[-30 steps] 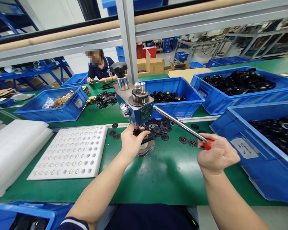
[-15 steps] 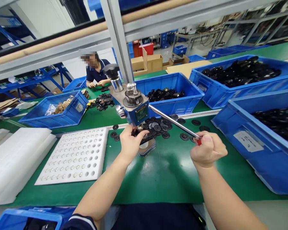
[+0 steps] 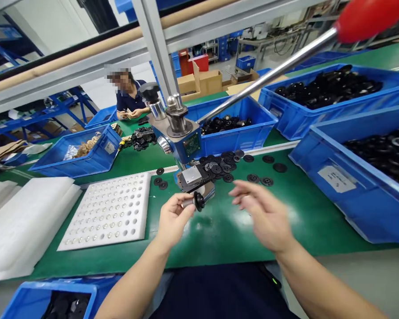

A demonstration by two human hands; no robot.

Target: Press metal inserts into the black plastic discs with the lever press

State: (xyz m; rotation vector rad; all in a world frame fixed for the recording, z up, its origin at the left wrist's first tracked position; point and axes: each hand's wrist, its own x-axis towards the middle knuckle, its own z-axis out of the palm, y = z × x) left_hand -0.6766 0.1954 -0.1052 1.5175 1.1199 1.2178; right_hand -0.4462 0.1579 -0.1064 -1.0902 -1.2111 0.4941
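Observation:
Between thumb and fingers, my left hand [image 3: 173, 219] grips a metal shaft with a black disc [image 3: 198, 201] on its end, held in front of the press. My right hand [image 3: 264, 215] is in the air to the right, fingers apart and slightly blurred, touching nothing. The blue hand press [image 3: 184, 137] stands behind my left hand. Its steel lever [image 3: 269, 75] slants up to the right and ends in a red grip [image 3: 369, 20]. Below the ram, a flat metal plate [image 3: 192, 175] shows on the base. Several loose black discs [image 3: 216, 168] lie around the press.
To the left, a white foam tray [image 3: 103, 212] holds rows of small metal parts, beside stacked foam sheets [image 3: 29, 226]. Blue bins [image 3: 339, 177] of black parts stand right and behind; another bin [image 3: 53, 288] is at lower left. A co-worker [image 3: 129, 95] sits across the bench.
My right hand has let go of the lever, which has swung up. My left hand has drawn back from under the press with the shaft and disc.

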